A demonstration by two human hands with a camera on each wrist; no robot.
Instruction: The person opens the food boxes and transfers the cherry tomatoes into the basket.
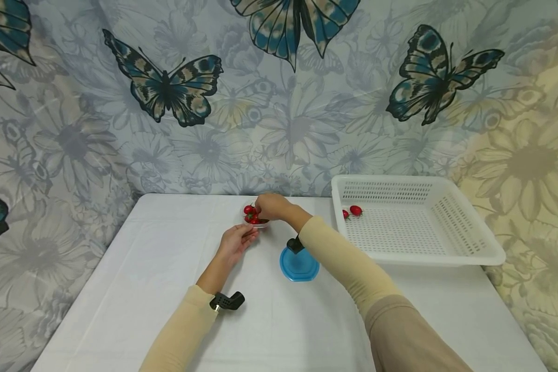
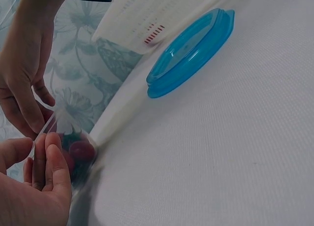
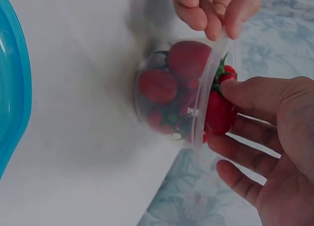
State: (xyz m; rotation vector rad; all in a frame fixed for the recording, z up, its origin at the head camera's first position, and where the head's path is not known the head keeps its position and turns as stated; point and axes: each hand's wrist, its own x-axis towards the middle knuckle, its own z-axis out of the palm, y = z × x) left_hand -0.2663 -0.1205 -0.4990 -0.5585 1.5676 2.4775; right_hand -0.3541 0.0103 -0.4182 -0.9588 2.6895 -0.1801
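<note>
A clear plastic container (image 3: 147,108) full of small red tomatoes (image 3: 158,86) stands near the table's far edge. My left hand (image 1: 236,243) pinches its rim between thumb and fingers, as the right wrist view shows. At the container's mouth, my right hand (image 1: 273,206) holds a red tomato (image 3: 219,113) with a green stem, thumb on top and fingers beneath. In the left wrist view the right hand (image 2: 22,84) reaches in from above, partly behind the rim. A blue lid (image 1: 299,264) lies on the table below the right wrist.
To the right stands a white perforated plastic basket (image 1: 418,258), with two red tomatoes (image 1: 356,210) at its left end. White cloth covers the table (image 1: 135,279). A butterfly-patterned fabric (image 1: 279,150) hangs behind it.
</note>
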